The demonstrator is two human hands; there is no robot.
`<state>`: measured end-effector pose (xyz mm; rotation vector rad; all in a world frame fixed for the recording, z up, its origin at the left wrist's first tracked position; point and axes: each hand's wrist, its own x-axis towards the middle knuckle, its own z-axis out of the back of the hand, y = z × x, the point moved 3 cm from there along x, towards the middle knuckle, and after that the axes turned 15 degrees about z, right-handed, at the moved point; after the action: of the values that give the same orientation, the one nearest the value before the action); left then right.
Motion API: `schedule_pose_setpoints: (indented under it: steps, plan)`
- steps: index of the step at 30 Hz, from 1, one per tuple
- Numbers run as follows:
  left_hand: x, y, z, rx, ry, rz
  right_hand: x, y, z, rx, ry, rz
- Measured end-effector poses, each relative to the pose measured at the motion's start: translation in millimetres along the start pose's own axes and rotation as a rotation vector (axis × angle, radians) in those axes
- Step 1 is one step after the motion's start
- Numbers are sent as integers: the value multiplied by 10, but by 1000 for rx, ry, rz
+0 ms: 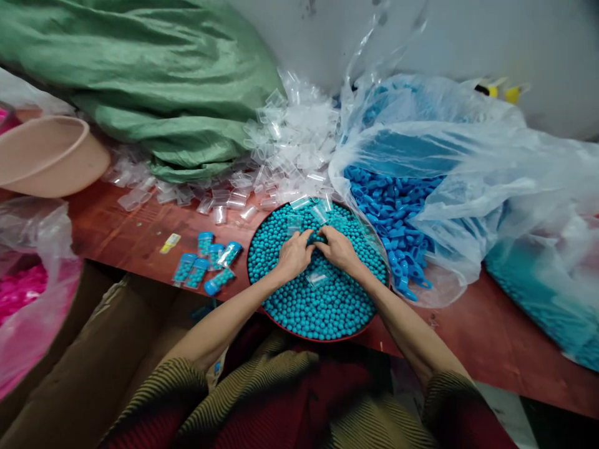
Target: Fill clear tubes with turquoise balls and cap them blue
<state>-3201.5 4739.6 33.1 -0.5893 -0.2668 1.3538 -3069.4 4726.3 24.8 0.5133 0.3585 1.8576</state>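
Observation:
A round red-rimmed tray (pixel 319 340) full of small turquoise balls (pixel 318 308) stands at the table's front edge. Over its middle, my left hand (pixel 296 254) and my right hand (pixel 337 251) meet at the fingertips. Both are closed around a small dark-blue item (pixel 318 238), mostly hidden by the fingers; its exact shape cannot be made out. Several clear plastic pieces, one of them a clear tube (pixel 318 279), lie on the balls. Left of the tray are several small containers (pixel 197 274) filled with turquoise balls, with blue caps.
Clear empty tubes (pixel 294 143) are heaped behind the tray, beside a green sack (pixel 187 81). Blue caps (pixel 397 218) spill from a plastic bag on the right. A beige basin (pixel 51 156) stands far left; bagged turquoise balls (pixel 543 299) are far right.

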Motion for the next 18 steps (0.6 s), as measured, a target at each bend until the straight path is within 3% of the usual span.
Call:
schedule_pose_setpoints:
  steps: [3,6,9,12,14,18]
  plan:
    - [53,-29,-39,-33,30,-36,-118,-168,-18,287,-128,-57]
    - [112,-36,-66,-126,105,-66,-201,-180,-31,367,-212,-6]
    - [162,-10,-104,-203,194,-47,-240,-60,-17,203,-200,66]
    - [188,26,-124,-280,221,8,-294,44,81,-61,-69,9]
    - [191,41,-125,-387,247,66,-369,45,235,-212,-2,-60]
    - [184,51,-128,-639,398,251,-586,-209,696,-416,-55,-326]
